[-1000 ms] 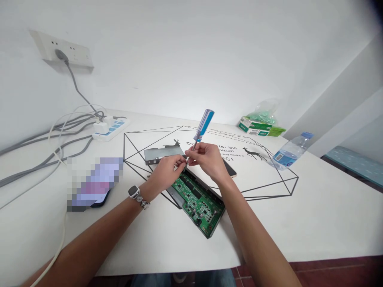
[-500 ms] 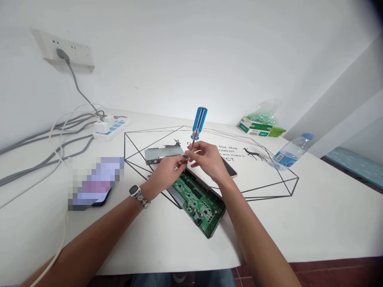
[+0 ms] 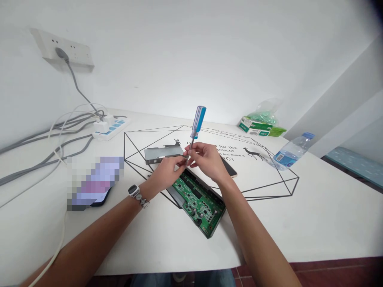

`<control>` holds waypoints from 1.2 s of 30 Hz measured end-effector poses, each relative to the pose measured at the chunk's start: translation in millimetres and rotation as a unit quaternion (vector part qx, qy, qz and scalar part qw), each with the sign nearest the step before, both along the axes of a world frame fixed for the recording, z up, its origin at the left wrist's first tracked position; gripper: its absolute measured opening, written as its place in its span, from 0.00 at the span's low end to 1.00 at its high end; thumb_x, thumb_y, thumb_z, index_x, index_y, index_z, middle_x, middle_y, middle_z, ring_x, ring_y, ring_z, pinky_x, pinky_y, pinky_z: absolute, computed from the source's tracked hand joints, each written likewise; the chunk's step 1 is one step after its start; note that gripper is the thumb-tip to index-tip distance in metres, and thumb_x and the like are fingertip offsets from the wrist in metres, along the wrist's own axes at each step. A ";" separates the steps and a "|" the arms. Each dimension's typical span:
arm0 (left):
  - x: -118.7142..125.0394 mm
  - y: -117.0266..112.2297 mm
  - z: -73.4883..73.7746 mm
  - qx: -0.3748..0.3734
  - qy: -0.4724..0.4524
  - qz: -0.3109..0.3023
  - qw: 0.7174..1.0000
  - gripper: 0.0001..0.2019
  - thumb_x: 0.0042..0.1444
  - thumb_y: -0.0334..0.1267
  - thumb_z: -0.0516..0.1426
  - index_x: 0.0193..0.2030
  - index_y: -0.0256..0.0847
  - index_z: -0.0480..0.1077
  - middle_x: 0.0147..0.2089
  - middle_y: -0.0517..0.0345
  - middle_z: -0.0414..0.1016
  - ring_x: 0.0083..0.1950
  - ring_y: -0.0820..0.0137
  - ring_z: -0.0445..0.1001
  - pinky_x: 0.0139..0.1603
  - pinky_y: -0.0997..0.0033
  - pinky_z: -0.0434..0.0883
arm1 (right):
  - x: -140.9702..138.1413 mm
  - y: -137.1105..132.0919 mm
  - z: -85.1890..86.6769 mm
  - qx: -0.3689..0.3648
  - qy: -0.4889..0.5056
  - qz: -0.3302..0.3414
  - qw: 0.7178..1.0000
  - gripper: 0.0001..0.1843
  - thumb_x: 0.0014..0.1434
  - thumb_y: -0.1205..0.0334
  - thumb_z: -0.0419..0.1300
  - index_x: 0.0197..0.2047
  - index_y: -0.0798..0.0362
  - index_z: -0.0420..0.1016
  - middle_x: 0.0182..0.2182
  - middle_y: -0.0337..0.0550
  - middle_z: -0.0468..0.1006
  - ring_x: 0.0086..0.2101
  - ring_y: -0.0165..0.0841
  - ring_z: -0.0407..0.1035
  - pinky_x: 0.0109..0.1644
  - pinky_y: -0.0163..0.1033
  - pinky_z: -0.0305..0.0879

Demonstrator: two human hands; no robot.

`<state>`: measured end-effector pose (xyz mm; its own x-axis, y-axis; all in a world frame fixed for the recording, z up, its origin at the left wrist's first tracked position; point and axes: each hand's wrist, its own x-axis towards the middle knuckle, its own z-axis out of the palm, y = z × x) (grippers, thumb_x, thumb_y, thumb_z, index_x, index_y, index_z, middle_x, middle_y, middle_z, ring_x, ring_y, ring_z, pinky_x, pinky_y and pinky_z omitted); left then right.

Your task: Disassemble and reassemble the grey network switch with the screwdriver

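A screwdriver (image 3: 198, 121) with a blue and clear striped handle stands nearly upright, tip down, over the far end of a green circuit board (image 3: 199, 203). The board lies in a metal casing on the table. My right hand (image 3: 207, 157) pinches the screwdriver's shaft with thumb and fingers. Close beside the tip, the fingers of my left hand (image 3: 168, 172) are pressed together at the board's far end; whether they grip the tip, a screw or the casing edge is hidden. Behind my left hand lies a grey metal cover (image 3: 163, 153).
A phone (image 3: 97, 181) lies at the left, near a power strip (image 3: 112, 128) with several cables. Partly behind my right hand is a dark phone-like slab (image 3: 229, 169). Green-and-white boxes (image 3: 255, 126) and a water bottle (image 3: 293, 151) stand at the right.
The screwdriver handle has turned about its axis, its stripes now showing differently, and it has shifted slightly left. Both hands stay almost where they were.
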<state>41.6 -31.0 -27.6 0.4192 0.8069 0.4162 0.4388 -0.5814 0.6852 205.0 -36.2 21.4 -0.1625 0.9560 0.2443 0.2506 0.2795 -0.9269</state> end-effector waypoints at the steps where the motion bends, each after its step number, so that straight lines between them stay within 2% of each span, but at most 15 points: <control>1: 0.0 0.0 -0.1 -0.003 0.001 -0.002 1.000 0.10 0.64 0.35 0.52 0.39 0.41 0.75 0.38 0.61 0.81 0.38 0.67 0.77 0.43 0.68 0.69 | -0.1 0.0 -0.1 -0.003 0.004 0.005 1.000 0.07 0.58 0.63 0.59 0.38 0.56 0.75 0.34 0.44 0.80 0.25 0.29 0.74 0.30 0.38 0.75; 4: 0.1 1.2 -2.1 -0.009 -0.019 0.002 1.000 0.08 0.63 0.35 0.53 0.39 0.41 0.75 0.38 0.60 0.81 0.39 0.67 0.78 0.43 0.69 0.69 | 0.2 0.5 -0.8 0.010 -0.011 0.003 1.000 0.08 0.57 0.62 0.59 0.40 0.55 0.75 0.36 0.44 0.80 0.25 0.29 0.73 0.30 0.38 0.74; 8: 1.1 3.3 -5.8 -0.007 -0.034 0.033 0.999 0.05 0.61 0.35 0.56 0.37 0.41 0.74 0.36 0.60 0.80 0.39 0.67 0.77 0.42 0.69 0.70 | 1.2 1.3 -3.5 0.065 -0.101 -0.034 0.992 0.07 0.58 0.58 0.62 0.37 0.53 0.74 0.34 0.43 0.79 0.27 0.32 0.74 0.32 0.39 0.73; 11: 0.6 4.2 -6.8 -0.017 -0.033 0.041 0.998 0.05 0.60 0.38 0.57 0.37 0.41 0.74 0.36 0.60 0.80 0.38 0.67 0.78 0.42 0.69 0.71 | 0.8 0.1 -5.3 0.111 -0.172 -0.043 0.978 0.07 0.62 0.58 0.58 0.34 0.51 0.70 0.30 0.41 0.78 0.29 0.34 0.75 0.35 0.40 0.71; 16: -5.8 6.1 -3.0 -0.015 -0.001 0.027 1.000 0.06 0.60 0.40 0.58 0.39 0.43 0.75 0.40 0.59 0.81 0.43 0.64 0.78 0.46 0.66 0.72 | -0.2 -2.2 -6.0 0.162 -0.221 -0.036 0.961 0.07 0.69 0.59 0.50 0.39 0.49 0.65 0.31 0.43 0.80 0.30 0.35 0.76 0.36 0.40 0.69; 21: -16.1 8.2 5.9 -0.035 0.026 0.009 0.999 0.07 0.57 0.41 0.60 0.40 0.42 0.77 0.41 0.57 0.82 0.45 0.63 0.78 0.47 0.65 0.72 | 1.1 -0.3 -4.6 0.145 -0.133 -0.064 0.978 0.09 0.70 0.55 0.48 0.40 0.49 0.61 0.29 0.41 0.79 0.25 0.33 0.75 0.33 0.38 0.71; 24: -21.2 9.1 11.7 -0.061 0.045 0.002 0.997 0.09 0.55 0.43 0.62 0.39 0.40 0.78 0.38 0.55 0.81 0.42 0.63 0.78 0.44 0.65 0.72 | 2.0 2.4 -4.3 0.125 -0.026 -0.088 0.988 0.10 0.70 0.52 0.49 0.40 0.48 0.60 0.28 0.39 0.78 0.22 0.30 0.73 0.29 0.36 0.71; 28: -24.6 10.5 15.0 -0.068 0.058 0.010 0.996 0.10 0.56 0.44 0.61 0.35 0.39 0.78 0.34 0.54 0.81 0.37 0.65 0.77 0.39 0.67 0.71 | 2.8 6.2 -4.7 0.095 0.079 -0.105 0.987 0.13 0.68 0.48 0.51 0.40 0.48 0.60 0.29 0.39 0.78 0.22 0.29 0.73 0.28 0.35 0.73; 36: -24.0 9.7 14.8 -0.027 0.058 0.016 0.998 0.12 0.59 0.45 0.59 0.33 0.40 0.78 0.34 0.56 0.81 0.35 0.66 0.75 0.37 0.69 0.69 | 2.5 6.5 -3.7 0.092 0.102 -0.103 0.985 0.13 0.67 0.47 0.53 0.40 0.48 0.60 0.28 0.39 0.78 0.22 0.29 0.73 0.28 0.36 0.74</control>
